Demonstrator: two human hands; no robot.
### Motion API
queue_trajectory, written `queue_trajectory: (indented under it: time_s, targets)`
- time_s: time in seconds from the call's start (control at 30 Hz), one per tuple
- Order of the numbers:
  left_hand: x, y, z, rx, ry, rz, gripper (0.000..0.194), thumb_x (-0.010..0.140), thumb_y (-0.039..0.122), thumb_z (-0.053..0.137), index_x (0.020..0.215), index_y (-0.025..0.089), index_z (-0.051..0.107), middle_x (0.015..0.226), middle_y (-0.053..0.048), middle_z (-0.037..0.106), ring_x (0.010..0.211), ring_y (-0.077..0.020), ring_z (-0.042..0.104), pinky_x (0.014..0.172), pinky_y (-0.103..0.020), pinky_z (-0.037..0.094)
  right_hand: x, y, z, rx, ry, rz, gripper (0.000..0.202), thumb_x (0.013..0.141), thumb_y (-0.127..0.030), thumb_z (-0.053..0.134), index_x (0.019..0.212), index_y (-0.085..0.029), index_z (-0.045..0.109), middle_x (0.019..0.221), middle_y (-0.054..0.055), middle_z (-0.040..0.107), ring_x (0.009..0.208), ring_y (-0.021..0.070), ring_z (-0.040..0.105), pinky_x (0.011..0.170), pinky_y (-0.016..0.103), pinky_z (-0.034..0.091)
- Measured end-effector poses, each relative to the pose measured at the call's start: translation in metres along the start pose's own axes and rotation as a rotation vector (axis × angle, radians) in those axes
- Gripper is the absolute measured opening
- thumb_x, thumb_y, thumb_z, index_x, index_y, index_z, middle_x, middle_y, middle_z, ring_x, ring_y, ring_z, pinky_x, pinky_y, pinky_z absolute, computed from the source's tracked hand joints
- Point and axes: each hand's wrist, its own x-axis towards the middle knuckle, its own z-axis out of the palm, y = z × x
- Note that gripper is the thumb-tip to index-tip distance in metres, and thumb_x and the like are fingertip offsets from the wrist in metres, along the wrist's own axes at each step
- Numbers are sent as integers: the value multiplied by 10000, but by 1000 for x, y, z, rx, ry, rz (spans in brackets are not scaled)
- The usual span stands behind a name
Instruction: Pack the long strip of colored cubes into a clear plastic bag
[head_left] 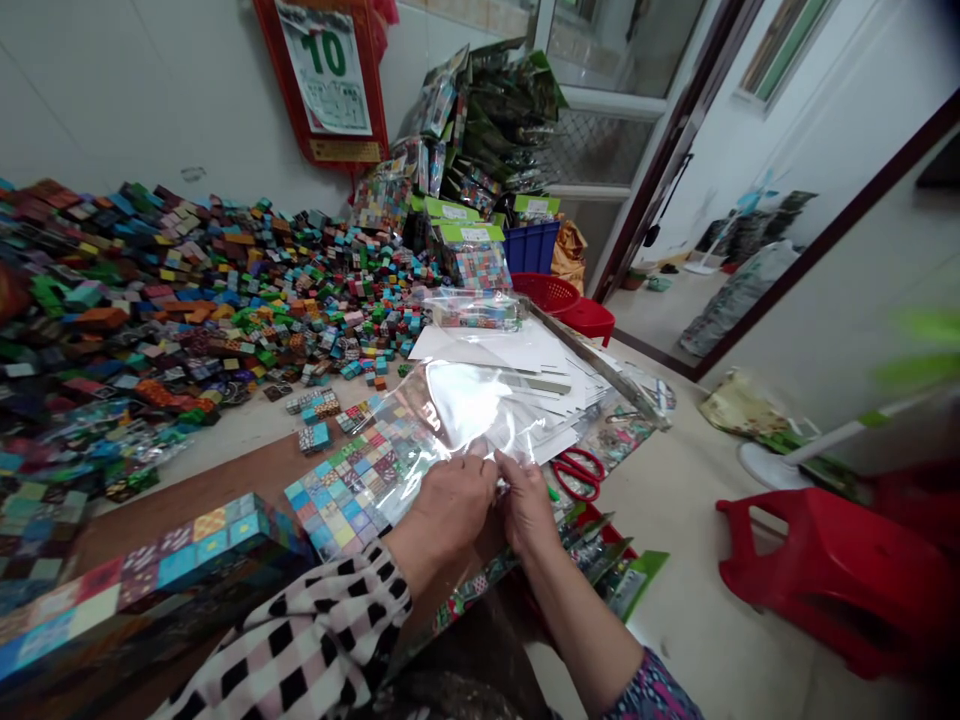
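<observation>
From here I see the left hand (456, 503) and right hand (528, 502) together, pinching a clear bag (466, 402). Patterned blocks (343, 498) lie near the left, red scissors (578, 474) near the right

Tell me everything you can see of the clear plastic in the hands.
The clear plastic looks thin, glossy and flexible, colourless and unprinted, with creases and strong white glare. Its near edge is gathered at the fingers of the left hand and right hand, held close together. It spreads away from them, in front of the white sheets, its left part appearing to overlap the patterned block array. Whether it is a bag or single sheet, I can't tell.
</observation>
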Motion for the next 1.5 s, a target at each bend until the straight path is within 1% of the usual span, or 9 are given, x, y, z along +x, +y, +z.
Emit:
queue_trajectory:
  time_s: [0.2, 0.37, 0.5, 0.73, 0.9, 1.07, 1.2, 1.4, 1.5]
  targets:
    - [-12, -3, 6, 31, 123, 65, 96, 876, 246, 505, 853, 179, 571, 758, -54, 650, 686, -226, 634, 612, -341, 456, 1, -4, 2, 45, 23, -29, 321, 622, -327, 772, 864, -195, 608, 818, 4, 710, 711, 178, 642, 661, 293, 501]
    - [-4, -21, -17, 113, 282, -50, 149, 883, 179, 457, 779, 179, 565, 646, -58, 617, 613, -226, 607, 545, -330, 357, 1, -1, 3, 25, 46, -36, 308, 586, -348, 776, 805, -185, 632, 745, -5, 694, 677, 184, 627, 687, 317, 510]
    - [0, -25, -37, 150, 402, -56, 183, 893, 141, 436, 768, 204, 554, 632, -27, 605, 614, -208, 582, 571, -333, 326, 3, 0, 3, -7, 57, -12, 301, 555, -362, 790, 729, -189, 615, 640, -30, 650, 586, 161, 578, 654, 313, 507]
    - [-3, -29, -38, 166, 516, -40, 130, 892, 168, 481, 814, 216, 573, 637, 9, 607, 605, -188, 574, 575, -327, 340, 2, -2, 5, -30, 26, -23, 315, 586, -377, 769, 789, -188, 619, 662, -21, 648, 580, 168, 583, 607, 310, 502]
    - [-4, -36, -41, 156, 543, -52, 126, 917, 177, 462, 960, 209, 577, 750, 12, 661, 671, -171, 607, 595, -321, 361, 6, -15, 12, -31, 17, -116, 366, 649, -396, 767, 915, -205, 604, 761, -26, 674, 681, 149, 626, 646, 264, 498]
    - [0, -37, -38, 130, 516, -74, 163, 938, 199, 444, 1038, 223, 570, 792, 14, 673, 709, -165, 619, 609, -325, 366, 21, -37, 15, -153, -75, -248, 385, 740, -483, 714, 979, -212, 581, 771, -2, 696, 578, 145, 618, 520, 244, 452]
    - [2, -32, -25, 102, 459, -85, 153, 934, 196, 441, 948, 226, 591, 724, 7, 648, 662, -176, 603, 583, -335, 356, 32, -42, 0, -228, 19, -361, 396, 720, -473, 728, 965, -182, 620, 772, 6, 698, 585, 132, 601, 555, 246, 456]
    - [3, -23, -13, 46, 386, -65, 79, 889, 190, 507, 879, 216, 581, 701, -1, 636, 637, -192, 600, 567, -335, 376, 37, -47, -28, -164, 85, -299, 348, 630, -333, 766, 918, -201, 625, 786, -16, 666, 646, 137, 605, 594, 256, 482]
    - [5, -23, -15, 29, 391, -72, 70, 878, 187, 521, 861, 217, 582, 697, 1, 640, 632, -189, 604, 560, -327, 384, 37, -62, -35, -24, 13, -119, 341, 609, -354, 708, 900, -198, 623, 774, 15, 666, 667, 180, 631, 611, 317, 520]
